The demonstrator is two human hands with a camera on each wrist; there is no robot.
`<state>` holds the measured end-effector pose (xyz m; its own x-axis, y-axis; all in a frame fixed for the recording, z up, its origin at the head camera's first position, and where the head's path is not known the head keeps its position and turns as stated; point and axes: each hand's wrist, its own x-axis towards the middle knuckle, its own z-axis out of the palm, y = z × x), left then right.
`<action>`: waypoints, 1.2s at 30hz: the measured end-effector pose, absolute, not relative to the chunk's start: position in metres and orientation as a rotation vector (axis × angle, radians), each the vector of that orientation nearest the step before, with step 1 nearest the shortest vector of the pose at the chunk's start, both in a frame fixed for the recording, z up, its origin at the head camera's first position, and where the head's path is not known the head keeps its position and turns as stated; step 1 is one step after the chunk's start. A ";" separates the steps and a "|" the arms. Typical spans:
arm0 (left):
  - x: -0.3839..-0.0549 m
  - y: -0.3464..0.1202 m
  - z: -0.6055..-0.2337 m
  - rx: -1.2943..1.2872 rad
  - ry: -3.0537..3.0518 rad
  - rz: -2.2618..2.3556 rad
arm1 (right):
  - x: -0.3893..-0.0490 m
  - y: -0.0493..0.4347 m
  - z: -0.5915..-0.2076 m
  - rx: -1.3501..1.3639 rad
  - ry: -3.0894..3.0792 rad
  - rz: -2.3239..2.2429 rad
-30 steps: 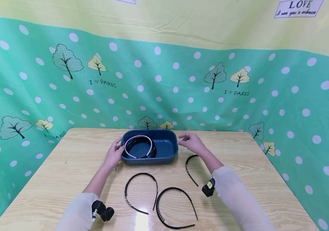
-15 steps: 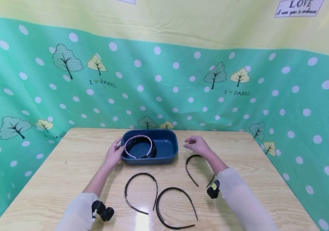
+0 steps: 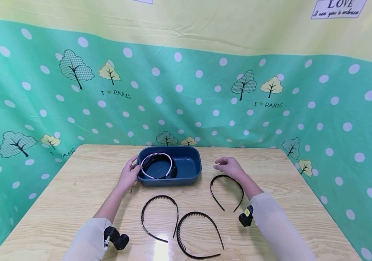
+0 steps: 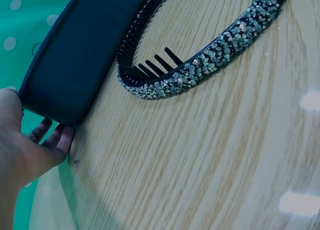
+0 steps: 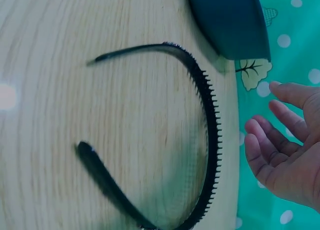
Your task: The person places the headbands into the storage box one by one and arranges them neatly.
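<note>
In the head view, my left hand (image 3: 130, 175) grips the left end of a dark blue plastic basin (image 3: 189, 167); the left wrist view shows the thumb at the rim and fingers bent beneath. A white toothed headband (image 3: 172, 164) lies inside the basin on top of black ones, mostly hidden. Right of the basin, my right hand (image 3: 229, 167) hovers with loosely bent fingers, holding nothing. Just below it lies a black toothed headband (image 3: 224, 176), also large in the right wrist view. A crystal-studded headband (image 4: 200, 69) sits near the basin in the left wrist view.
Toward the front of the wooden table (image 3: 84, 188) lie two black headbands, a left one (image 3: 162, 197) and a right one (image 3: 178, 233), nearly touching. A green polka-dot cloth (image 3: 179, 108) stands behind the table. Small black cameras are strapped to both wrists.
My right hand has drawn away from the basin's right end, moving right and slightly toward me, uncovering the headband beneath. The left hand, basin and headbands stay put.
</note>
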<state>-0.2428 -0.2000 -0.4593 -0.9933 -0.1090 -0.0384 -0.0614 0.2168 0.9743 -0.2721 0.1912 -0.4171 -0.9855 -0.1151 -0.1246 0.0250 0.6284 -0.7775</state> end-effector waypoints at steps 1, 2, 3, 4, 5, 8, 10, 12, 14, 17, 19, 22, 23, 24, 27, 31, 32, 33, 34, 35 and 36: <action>-0.243 -0.200 -0.459 0.173 -2.422 -1.932 | -0.272 0.193 -0.418 -0.063 2.682 -1.288; -0.243 -0.200 -0.460 0.176 -2.423 -1.930 | -0.272 0.195 -0.419 -0.052 2.680 -1.288; -0.243 -0.200 -0.460 0.175 -2.426 -1.929 | -0.272 0.197 -0.420 -0.048 2.682 -1.283; -0.243 -0.200 -0.460 0.177 -2.426 -1.929 | -0.273 0.199 -0.421 -0.045 2.689 -1.272; -0.243 -0.200 -0.460 0.179 -2.428 -1.927 | -0.273 0.201 -0.422 -0.039 2.695 -1.262; -0.244 -0.200 -0.461 0.179 -2.431 -1.924 | -0.273 0.208 -0.426 -0.052 2.712 -1.224; -0.244 -0.200 -0.461 0.180 -2.432 -1.922 | -0.273 0.212 -0.428 -0.052 2.717 -1.218; -0.244 -0.200 -0.461 0.181 -2.435 -1.919 | -0.274 0.216 -0.430 -0.049 2.714 -1.224; -0.244 -0.200 -0.460 0.184 -2.438 -1.916 | -0.273 0.219 -0.431 -0.047 2.714 -1.232; -0.244 -0.200 -0.460 0.186 -2.442 -1.912 | -0.273 0.223 -0.433 -0.044 2.725 -1.224; -0.244 -0.199 -0.460 0.188 -2.442 -1.911 | -0.272 0.226 -0.434 -0.043 2.732 -1.221; -0.243 -0.198 -0.459 0.185 -2.436 -1.915 | -0.272 0.230 -0.437 -0.028 2.726 -1.231; -0.243 -0.198 -0.459 0.184 -2.433 -1.919 | -0.272 0.231 -0.438 -0.021 2.720 -1.238; -0.243 -0.198 -0.459 0.185 -2.428 -1.922 | -0.272 0.232 -0.439 -0.018 2.719 -1.242; -0.242 -0.198 -0.458 0.176 -2.421 -1.933 | -0.273 0.235 -0.441 0.000 2.724 -1.251; -0.242 -0.198 -0.458 0.170 -2.420 -1.937 | -0.273 0.238 -0.442 -0.004 2.748 -1.253; -0.242 -0.198 -0.458 0.171 -2.421 -1.938 | -0.273 0.239 -0.442 -0.012 2.750 -1.257; -0.242 -0.199 -0.458 0.171 -2.422 -1.938 | -0.273 0.239 -0.443 -0.017 2.748 -1.259; -0.241 -0.198 -0.458 0.172 -2.423 -1.938 | -0.272 0.240 -0.443 -0.018 2.750 -1.258; -0.241 -0.198 -0.458 0.173 -2.424 -1.940 | -0.272 0.241 -0.443 -0.029 2.756 -1.251; -0.241 -0.198 -0.458 0.175 -2.424 -1.942 | -0.271 0.242 -0.444 -0.027 2.757 -1.249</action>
